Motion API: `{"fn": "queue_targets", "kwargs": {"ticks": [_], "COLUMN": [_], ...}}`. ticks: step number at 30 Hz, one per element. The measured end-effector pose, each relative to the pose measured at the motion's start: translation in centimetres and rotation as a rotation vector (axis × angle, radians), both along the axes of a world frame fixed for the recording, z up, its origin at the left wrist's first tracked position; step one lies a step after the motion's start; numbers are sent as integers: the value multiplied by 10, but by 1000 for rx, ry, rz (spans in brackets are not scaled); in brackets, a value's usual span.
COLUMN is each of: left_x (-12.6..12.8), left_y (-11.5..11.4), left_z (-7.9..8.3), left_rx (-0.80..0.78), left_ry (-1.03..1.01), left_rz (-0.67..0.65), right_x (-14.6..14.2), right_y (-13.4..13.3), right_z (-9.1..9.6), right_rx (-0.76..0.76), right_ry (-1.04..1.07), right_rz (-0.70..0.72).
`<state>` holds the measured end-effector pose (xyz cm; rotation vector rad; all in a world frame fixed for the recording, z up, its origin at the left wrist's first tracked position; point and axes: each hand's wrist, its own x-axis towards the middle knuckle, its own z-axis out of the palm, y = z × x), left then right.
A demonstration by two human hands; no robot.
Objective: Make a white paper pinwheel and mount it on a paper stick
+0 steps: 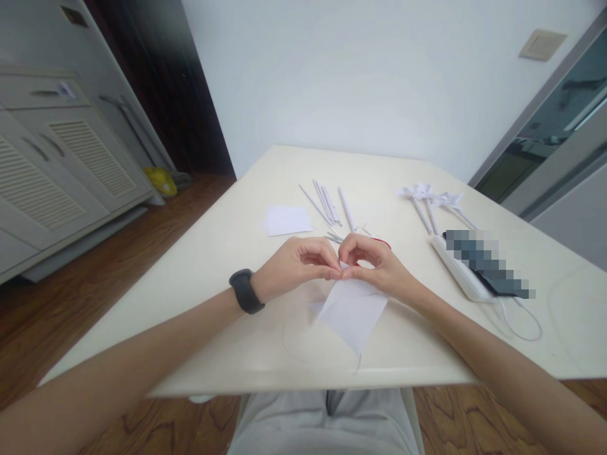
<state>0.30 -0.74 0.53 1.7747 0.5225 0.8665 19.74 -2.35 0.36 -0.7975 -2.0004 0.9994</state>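
Both hands pinch one corner of the paper (353,313): my left hand (296,265) and right hand (374,262) are curled nearly closed, fingertips meeting, the sheet spreading below them towards me on the cream table (227,265); sticks (327,203) lie beyond, wall (355,76) behind, floor (71,303) left

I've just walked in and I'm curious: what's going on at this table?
A person sits at a cream table. Their left hand and right hand meet fingertip to fingertip and pinch the far corner of a white paper sheet, which lies on the table in front of them. Beyond the hands lie thin rolled paper sticks and a small stack of paper squares. Paper pinwheels lie further off to the right.
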Motion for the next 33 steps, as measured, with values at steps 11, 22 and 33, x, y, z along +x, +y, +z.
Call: {"fn": "queue_targets", "kwargs": {"ticks": [11, 22, 33], "left_x": [0, -4, -4], "left_y": [-3, 4, 3], "left_z": [3, 7, 3], "left_rx": [-115, -134, -242], "left_ry": [-23, -164, -159], "left_rz": [-68, 189, 200], "right_x": [4, 16, 17], "right_y": [1, 9, 14], "right_z": [6, 5, 3], "right_rx": [-41, -75, -133], "right_ry": [29, 147, 293], "right_rz": [66, -208, -238]}}
